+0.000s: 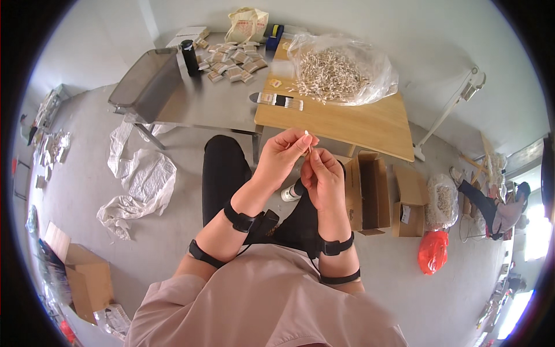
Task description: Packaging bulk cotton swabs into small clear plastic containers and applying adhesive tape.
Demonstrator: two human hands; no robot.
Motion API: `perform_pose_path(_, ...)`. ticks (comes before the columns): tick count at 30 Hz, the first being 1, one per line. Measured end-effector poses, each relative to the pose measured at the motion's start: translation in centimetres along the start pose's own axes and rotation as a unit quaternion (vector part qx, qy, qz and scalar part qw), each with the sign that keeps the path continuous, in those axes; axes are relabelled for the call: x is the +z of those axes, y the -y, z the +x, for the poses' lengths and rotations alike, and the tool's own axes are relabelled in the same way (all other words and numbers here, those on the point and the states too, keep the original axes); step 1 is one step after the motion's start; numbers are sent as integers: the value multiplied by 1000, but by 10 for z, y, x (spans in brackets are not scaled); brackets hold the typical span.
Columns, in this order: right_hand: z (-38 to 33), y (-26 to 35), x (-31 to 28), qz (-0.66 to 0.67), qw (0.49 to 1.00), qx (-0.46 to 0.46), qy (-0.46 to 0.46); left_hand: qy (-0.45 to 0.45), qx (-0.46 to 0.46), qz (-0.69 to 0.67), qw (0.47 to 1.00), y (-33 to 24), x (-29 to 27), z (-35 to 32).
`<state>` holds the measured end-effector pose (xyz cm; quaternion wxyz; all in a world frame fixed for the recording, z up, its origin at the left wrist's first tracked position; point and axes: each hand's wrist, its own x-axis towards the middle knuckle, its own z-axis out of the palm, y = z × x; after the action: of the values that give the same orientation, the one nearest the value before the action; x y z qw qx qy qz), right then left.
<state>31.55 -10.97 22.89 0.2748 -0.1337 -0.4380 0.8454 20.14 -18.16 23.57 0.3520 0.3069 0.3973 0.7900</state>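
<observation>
My left hand (283, 151) and my right hand (324, 174) meet in front of the wooden table's near edge, fingertips pinched close together. Between them is a cotton swab (307, 133), its white tip showing above the left thumb; the fingers hide most of its stick. Beyond the hands, a row of swabs with a dark band across it (281, 101) lies along the wooden table (341, 124). Farther back, a clear plastic bag (378, 72) lies open around a big heap of loose cotton swabs (332, 72).
A metal table (199, 110) at left bears a grey bin (144, 78), a black bottle (189, 56) and many small packs (234, 61). Cardboard boxes (370, 194), a red bag (433, 253) and white plastic sheeting (147, 179) lie on the floor. Another person (509, 208) sits at far right.
</observation>
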Motion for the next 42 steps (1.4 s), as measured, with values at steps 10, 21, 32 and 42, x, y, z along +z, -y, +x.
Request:
perform_pose_path(10, 19, -2, -38, -149, 976, -99, -121, -5, -116, 258, 959, 30, -45, 5)
perform_pose_path(21, 85, -26, -85, -299, 938, -45, -170, -19, -210, 280, 937, 65, -97, 30)
perform_pose_path(32, 217, -84, -158, -623, 768, -85, -122, -227, -184, 126, 948, 126, -150, 115)
perform_pose_path(42, 286, -108, -174, -695, 716, -65, -30, -159, -29, 212, 964, 187, -180, 211)
